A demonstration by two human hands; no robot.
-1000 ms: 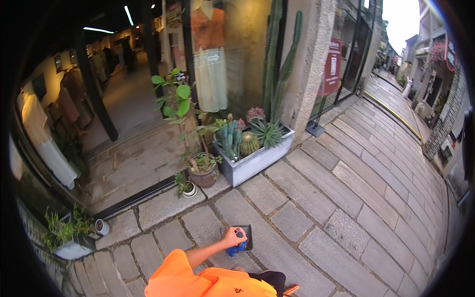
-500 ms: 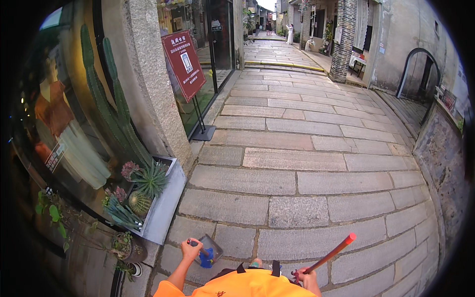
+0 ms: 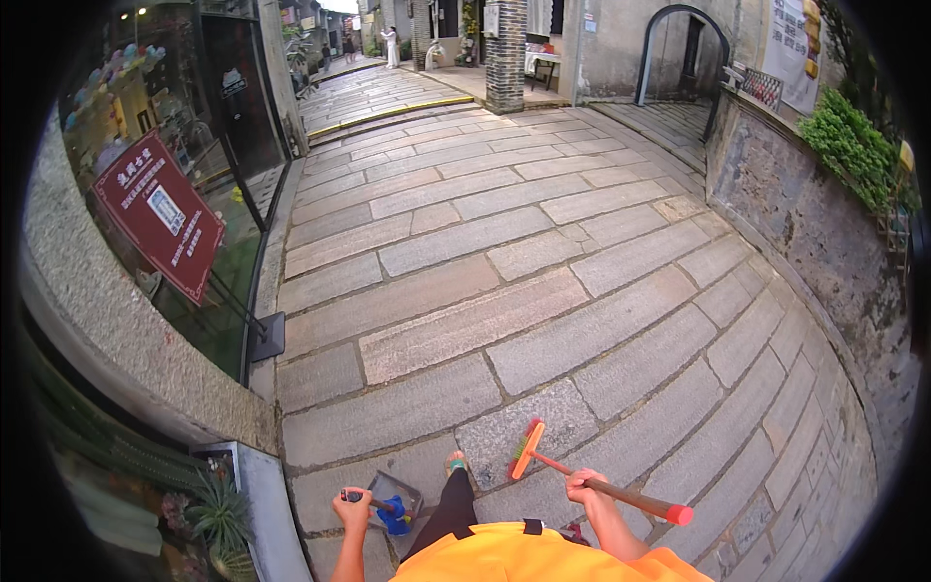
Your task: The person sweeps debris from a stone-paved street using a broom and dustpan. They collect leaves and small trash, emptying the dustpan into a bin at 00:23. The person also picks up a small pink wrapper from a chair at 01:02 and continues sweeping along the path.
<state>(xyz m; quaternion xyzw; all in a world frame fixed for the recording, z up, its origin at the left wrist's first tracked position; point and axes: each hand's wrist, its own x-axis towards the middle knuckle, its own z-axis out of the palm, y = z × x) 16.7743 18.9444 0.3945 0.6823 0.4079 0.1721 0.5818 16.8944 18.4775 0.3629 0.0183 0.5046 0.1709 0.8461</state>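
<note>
My left hand [image 3: 353, 508] is closed round the dark handle of a long-handled dustpan [image 3: 386, 483]. Its grey pan is low by my left side, with something blue [image 3: 396, 516] at the handle's lower part. In my right hand [image 3: 586, 485] is a broom [image 3: 529, 448], gripped on its brown stick with the red end cap toward the right. The orange head with reddish and green bristles is out in front, at the paving. One foot [image 3: 456, 464] in a sandal shows between dustpan and broom.
Stone paving [image 3: 427, 339] slopes ahead to a yellow-edged step [image 3: 388, 114]. On the left are a planter [image 3: 260, 504] with succulents and a red sign [image 3: 160, 218] on a stand. A weathered wall [image 3: 795, 184] borders the right; a person in white [image 3: 391, 47] stands far off.
My view has turned to the right, and a foot has come forward. The broom's orange head has come into sight ahead of me, its stick now slanting the other way. My left hand keeps the dustpan.
</note>
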